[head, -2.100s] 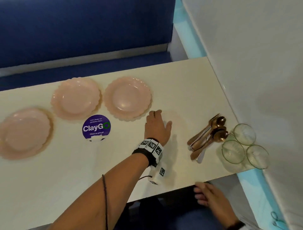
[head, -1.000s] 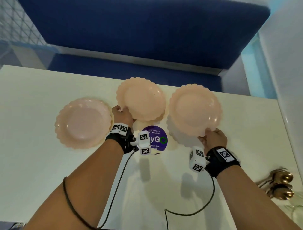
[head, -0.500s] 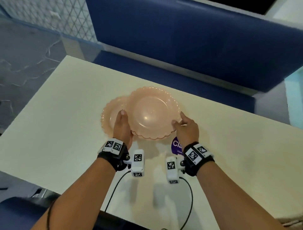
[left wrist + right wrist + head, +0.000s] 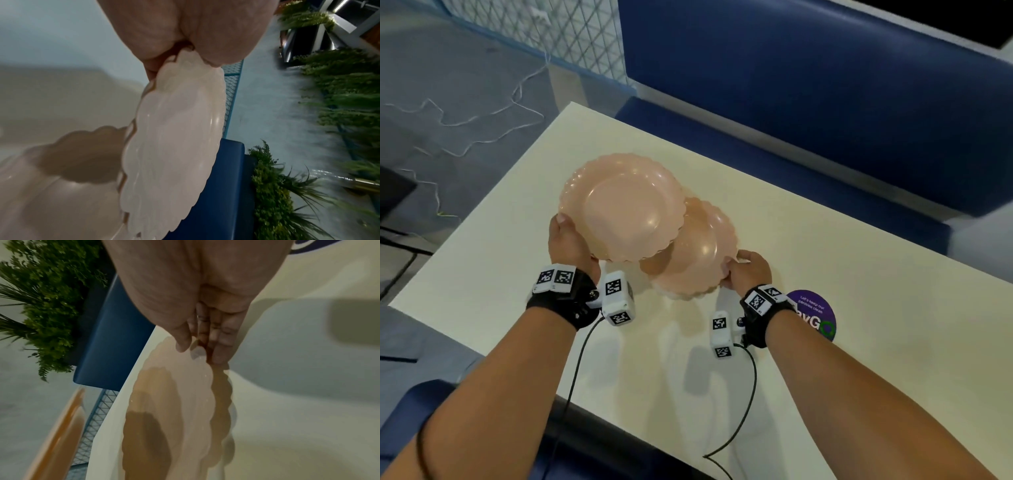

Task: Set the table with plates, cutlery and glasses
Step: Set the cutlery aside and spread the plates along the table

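A pink scalloped plate [image 4: 619, 205] hangs above the cream table [image 4: 493, 281], tilted slightly. My left hand [image 4: 570, 240] pinches its near-left rim; in the left wrist view the plate [image 4: 174, 146] sits between thumb and fingers. Partly beneath it, a second pink plate [image 4: 698, 253] lies low by the table, with another rim showing under its near edge. My right hand [image 4: 748, 269] grips this lower plate's near-right rim. In the right wrist view my thumb lies on the plate [image 4: 185, 402] and my fingers [image 4: 222, 352] lie along its edge.
A round purple ClayGo sticker [image 4: 816, 317] lies on the table just right of my right wrist. A blue bench [image 4: 825, 102] runs along the far side. The table's left corner [image 4: 571, 106] drops to a floor with loose cables [image 4: 482, 113].
Half a second ago both hands held the stacked plates' rims. Now the left hand has lifted the top plate up and left, while the right hand stays on the lower plate.
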The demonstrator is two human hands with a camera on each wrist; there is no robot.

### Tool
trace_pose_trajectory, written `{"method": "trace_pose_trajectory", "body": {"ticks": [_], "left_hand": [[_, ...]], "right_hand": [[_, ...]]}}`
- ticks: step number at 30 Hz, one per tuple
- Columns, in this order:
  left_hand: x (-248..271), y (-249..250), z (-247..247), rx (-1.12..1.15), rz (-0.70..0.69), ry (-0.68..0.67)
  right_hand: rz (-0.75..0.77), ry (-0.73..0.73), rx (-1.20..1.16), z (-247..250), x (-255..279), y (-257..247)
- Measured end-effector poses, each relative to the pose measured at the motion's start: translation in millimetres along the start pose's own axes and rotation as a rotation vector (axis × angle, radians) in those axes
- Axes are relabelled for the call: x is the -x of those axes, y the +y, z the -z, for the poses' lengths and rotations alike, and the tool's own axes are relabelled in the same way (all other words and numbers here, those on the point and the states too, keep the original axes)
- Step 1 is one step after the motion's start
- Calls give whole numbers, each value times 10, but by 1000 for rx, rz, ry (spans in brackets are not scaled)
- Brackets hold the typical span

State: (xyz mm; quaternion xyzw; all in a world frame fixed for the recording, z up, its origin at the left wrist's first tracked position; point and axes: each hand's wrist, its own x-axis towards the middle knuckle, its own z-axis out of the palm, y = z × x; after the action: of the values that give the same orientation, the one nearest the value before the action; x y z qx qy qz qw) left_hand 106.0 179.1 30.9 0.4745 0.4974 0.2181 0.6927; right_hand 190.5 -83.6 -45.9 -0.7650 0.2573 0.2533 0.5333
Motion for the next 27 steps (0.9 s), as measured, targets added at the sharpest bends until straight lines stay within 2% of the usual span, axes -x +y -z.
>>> {"method": "trace_pose_trajectory", "body": {"ticks": [6,12,19,27], "left_hand": [[-30,70,149,-14,54,43],[222,66,-21,-49,65,-23],[1024,-287,-982,-88,142,-264],[2167,-843,-2076,-195,203,-512]], "right_hand": [[-23,-37,-19,-17,55,-10],[1,63,-112,376,215,31],[-17,281,-388,1617,465,329],[-106,597,-659,3307,435,1089]]}}
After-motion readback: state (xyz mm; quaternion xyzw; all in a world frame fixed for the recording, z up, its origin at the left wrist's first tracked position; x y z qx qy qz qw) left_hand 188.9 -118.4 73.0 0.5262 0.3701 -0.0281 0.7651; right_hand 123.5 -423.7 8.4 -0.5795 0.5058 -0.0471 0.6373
